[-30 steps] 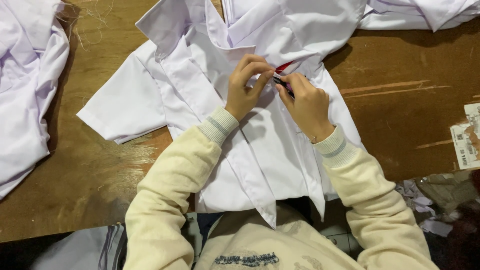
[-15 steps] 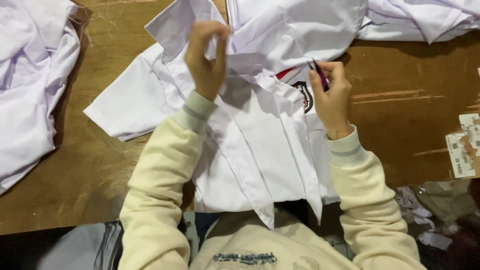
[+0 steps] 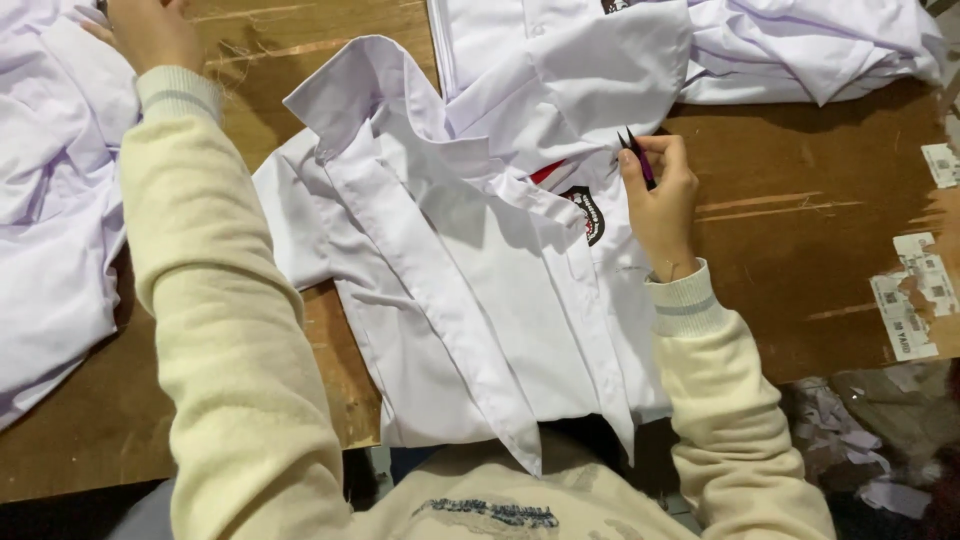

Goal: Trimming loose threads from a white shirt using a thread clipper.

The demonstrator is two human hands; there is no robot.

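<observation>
Leftward swung the left hand [image 3: 150,30], grip unclear, onto one shirt pile [image 3: 50,200]; right hand [image 3: 660,195] pinches one snipper [image 3: 637,155].

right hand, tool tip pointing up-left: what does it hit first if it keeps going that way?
Likely the folded white shirt just above; the right hand aims the small cutting tool at its lower edge. Depth is unclear.

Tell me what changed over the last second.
The left hand left the white shirt and swung out to the pile of white garments at far left. The right hand stayed by the shirt's badge, still holding the small dark tool.
</observation>
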